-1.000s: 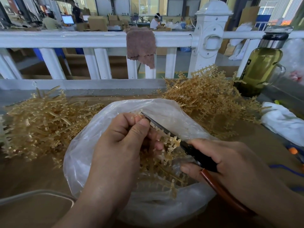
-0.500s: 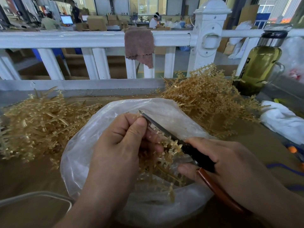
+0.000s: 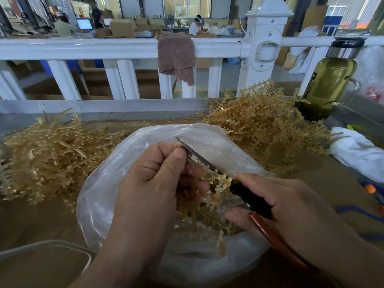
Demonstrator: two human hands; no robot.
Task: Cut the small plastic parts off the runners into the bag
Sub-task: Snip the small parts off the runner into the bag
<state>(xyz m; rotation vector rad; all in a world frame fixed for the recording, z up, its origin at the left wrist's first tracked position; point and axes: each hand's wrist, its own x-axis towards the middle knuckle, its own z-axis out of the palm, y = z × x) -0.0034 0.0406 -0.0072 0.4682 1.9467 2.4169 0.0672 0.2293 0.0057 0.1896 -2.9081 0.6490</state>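
Observation:
My left hand (image 3: pixel 153 183) pinches a tan plastic runner (image 3: pixel 216 181) with small parts along it, held over the open clear plastic bag (image 3: pixel 108 183). My right hand (image 3: pixel 291 208) grips the dark and red handles of a pair of scissors (image 3: pixel 207 165). The thin blades lie along the runner, with their tip just past my left thumb. More cut tan pieces lie inside the bag under my hands.
A heap of tan runners (image 3: pixel 52 150) lies at the left and another heap (image 3: pixel 264 119) at the back right. A bottle of green liquid (image 3: pixel 328 84), a white cloth (image 3: pixel 357 150), a white railing (image 3: pixel 104 48) with a brown rag (image 3: pixel 176 57) and a tray corner (image 3: pixel 41 260) surround the table.
The scissors' tip has slid a little further up along the runner past my left thumb. Both hands keep their grip and stay over the bag.

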